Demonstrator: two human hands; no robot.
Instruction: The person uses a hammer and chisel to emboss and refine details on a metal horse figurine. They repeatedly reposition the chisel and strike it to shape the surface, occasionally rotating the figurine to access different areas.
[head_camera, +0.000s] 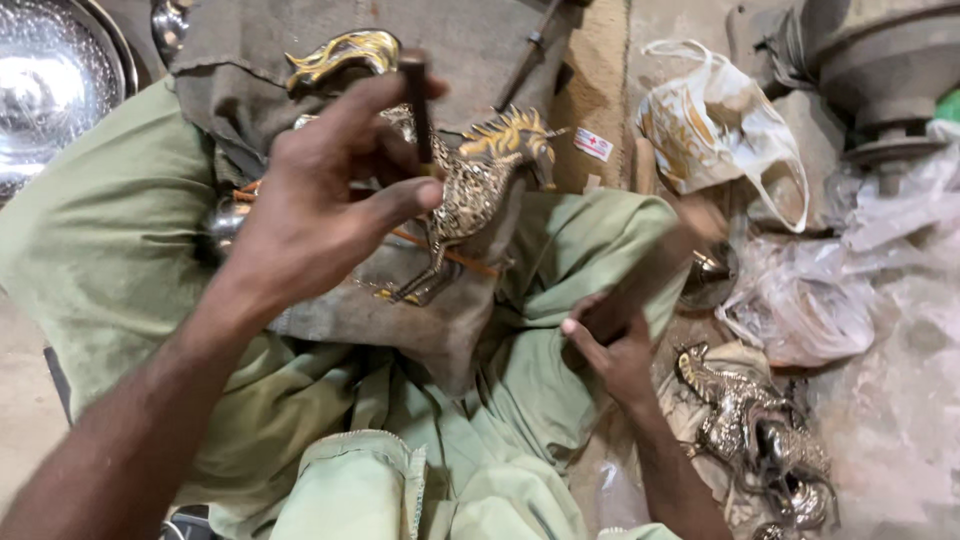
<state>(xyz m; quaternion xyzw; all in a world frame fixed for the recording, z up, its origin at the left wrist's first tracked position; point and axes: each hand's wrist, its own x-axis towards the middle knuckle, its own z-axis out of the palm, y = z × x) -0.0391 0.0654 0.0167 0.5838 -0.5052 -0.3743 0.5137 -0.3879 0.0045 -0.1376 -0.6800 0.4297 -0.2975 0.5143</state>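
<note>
Single head-worn view, looking steeply down, close over lap and floor

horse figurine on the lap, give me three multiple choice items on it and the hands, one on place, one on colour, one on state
1. Where does the horse figurine lie?
A. on a grey cloth over the person's lap
B. inside the white plastic bag
C. on the shiny metal dish

2. What colour is the horse's mane?
A. red
B. golden yellow
C. blue

3. What is the left hand doing?
A. lying flat and empty
B. pinching a thin dark tool upright above the horse
C. holding the bag

Answers: 1 A, the cloth shows under its legs; 2 B, the mane along the neck is golden yellow; 3 B, thumb and fingers close round the tool. The right hand holds a blurred handle.
</note>
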